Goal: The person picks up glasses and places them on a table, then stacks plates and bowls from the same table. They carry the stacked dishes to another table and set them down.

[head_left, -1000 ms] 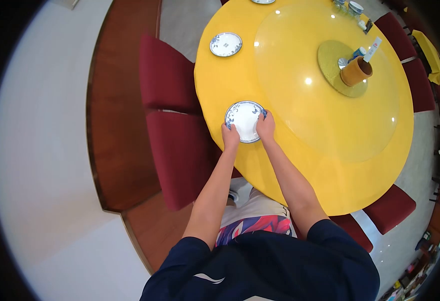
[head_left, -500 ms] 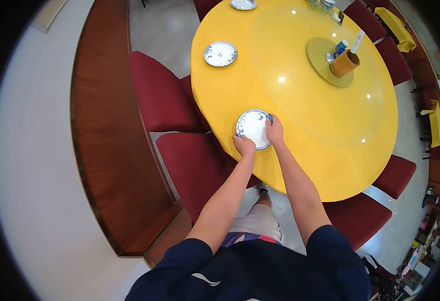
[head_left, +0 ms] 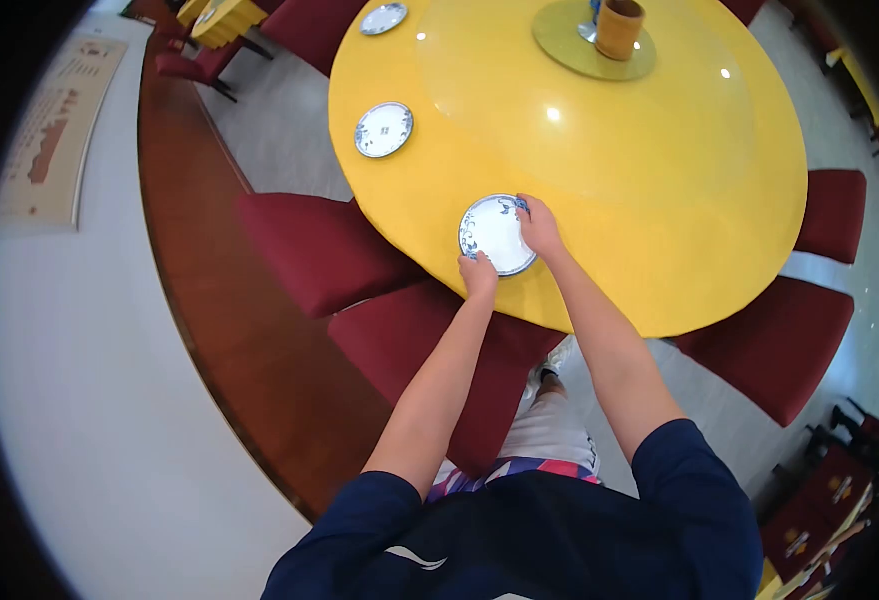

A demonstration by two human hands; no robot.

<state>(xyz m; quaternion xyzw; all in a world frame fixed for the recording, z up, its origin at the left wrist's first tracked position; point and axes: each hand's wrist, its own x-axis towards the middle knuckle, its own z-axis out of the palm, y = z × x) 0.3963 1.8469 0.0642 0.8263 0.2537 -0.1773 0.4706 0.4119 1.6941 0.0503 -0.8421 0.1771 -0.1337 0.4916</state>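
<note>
A round white plate (head_left: 496, 236) with a blue floral rim is between my hands, close over the near left edge of the yellow-covered round table (head_left: 649, 270). My left hand (head_left: 478, 274) grips its near left rim, thumb on top and fingers mostly hidden underneath. On the opposite side, my right hand (head_left: 537, 226) is closed on the right rim, with the thumb side over the blue pattern. Further along the table's left edge lie a matching plate (head_left: 384, 130) and a smaller-looking plate (head_left: 383, 19).
A brown cylindrical holder (head_left: 619, 28) stands on a round disc (head_left: 571, 58) towards the table's far side. Dark red chairs ring the table, one chair (head_left: 399, 350) right by my legs and another (head_left: 774, 345) at the right. A wood-panelled wall (head_left: 209, 260) runs along the left.
My view has turned, so the table and its holder appear higher in the frame. Both hands keep their grip on the plate, which stays near the table edge.
</note>
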